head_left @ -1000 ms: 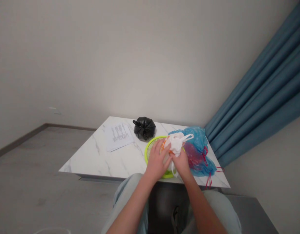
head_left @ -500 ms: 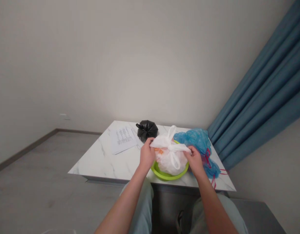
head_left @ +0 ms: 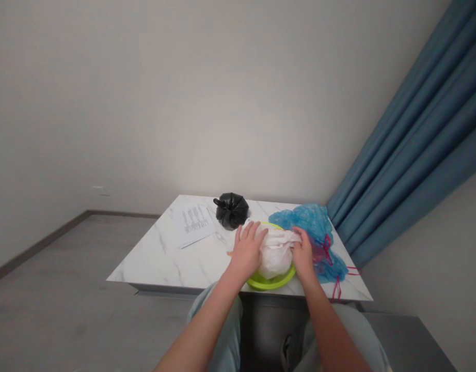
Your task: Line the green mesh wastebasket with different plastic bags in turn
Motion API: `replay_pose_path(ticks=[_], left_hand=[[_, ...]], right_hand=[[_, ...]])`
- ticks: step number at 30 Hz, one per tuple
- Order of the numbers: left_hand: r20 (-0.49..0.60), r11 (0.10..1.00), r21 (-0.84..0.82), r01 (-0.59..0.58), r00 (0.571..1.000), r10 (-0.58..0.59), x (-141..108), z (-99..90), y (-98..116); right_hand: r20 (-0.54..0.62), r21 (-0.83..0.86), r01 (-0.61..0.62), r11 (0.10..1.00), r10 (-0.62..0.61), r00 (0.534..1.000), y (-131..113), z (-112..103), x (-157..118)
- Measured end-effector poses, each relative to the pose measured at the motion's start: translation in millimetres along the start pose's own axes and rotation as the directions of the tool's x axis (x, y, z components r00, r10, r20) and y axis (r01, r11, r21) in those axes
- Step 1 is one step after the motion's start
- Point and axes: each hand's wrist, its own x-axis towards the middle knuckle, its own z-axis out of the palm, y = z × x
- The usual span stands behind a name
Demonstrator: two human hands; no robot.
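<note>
A white plastic bag (head_left: 275, 254) bulges in a lime-green plastic basin (head_left: 271, 282), its gathered handles drawn tight across the top. My left hand (head_left: 248, 251) lies on the bag's left side with the fingers spread. My right hand (head_left: 303, 254) curls around the bag's gathered band at the right. The bag hides most of the basin's inside. A blue plastic bag (head_left: 300, 219) with red ties lies crumpled just beyond my right hand, not touched by it.
A black tied bag (head_left: 231, 210) and printed papers (head_left: 193, 225) lie at the far side of the white marble table (head_left: 148, 263). A blue curtain (head_left: 408, 139) hangs at the right. My knees sit below the table's near edge.
The white bag's upright handles have been pulled down tight across its top. My left hand has moved from the bag's edge onto its left side, and the view has shifted slightly.
</note>
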Motion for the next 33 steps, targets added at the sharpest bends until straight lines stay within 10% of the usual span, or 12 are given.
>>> replay_pose_path(ticks=[6, 11, 14, 16, 19, 24, 29, 33], left_hand=[[0.138, 0.997, 0.07, 0.037, 0.989, -0.047, 18, 13.6, -24], [0.084, 0.952, -0.304, -0.039, 0.994, 0.068, 20, 9.8, -57], [-0.087, 0.843, -0.529, 0.098, 0.982, -0.169, 16, 10.8, -75], [-0.147, 0.722, -0.643, 0.255, 0.884, -0.443, 14, 13.4, -81], [-0.077, 0.555, -0.753, 0.353, 0.79, -0.608, 14, 14.9, -77], [-0.001, 0.474, -0.821, 0.319, 0.829, -0.56, 19, 5.6, -51], [0.024, 0.58, -0.731, 0.358, 0.864, -0.503, 21, -2.4, -47], [-0.071, 0.553, -0.703, 0.446, 0.73, -0.679, 18, -0.6, -64]], right_hand=[[-0.138, 0.095, -0.129, 0.987, 0.142, 0.98, 13, -1, 6], [-0.328, -0.003, -0.133, 0.991, 0.125, 0.936, 35, -11, 14], [-0.369, 0.108, -0.224, 0.969, 0.248, 0.896, 42, -14, 19], [-0.378, 0.091, -0.237, 0.967, 0.254, 0.891, 39, -12, 20], [-0.335, -0.194, 0.009, 0.981, -0.075, 0.939, 18, -1, 8], [0.086, -0.553, 0.427, 0.715, -0.461, 0.883, -21, 27, -25], [0.143, -0.331, 0.395, 0.857, -0.368, 0.919, -14, 28, -24], [-0.13, 0.049, 0.176, 0.983, -0.168, 0.977, 0, 13, -6]])
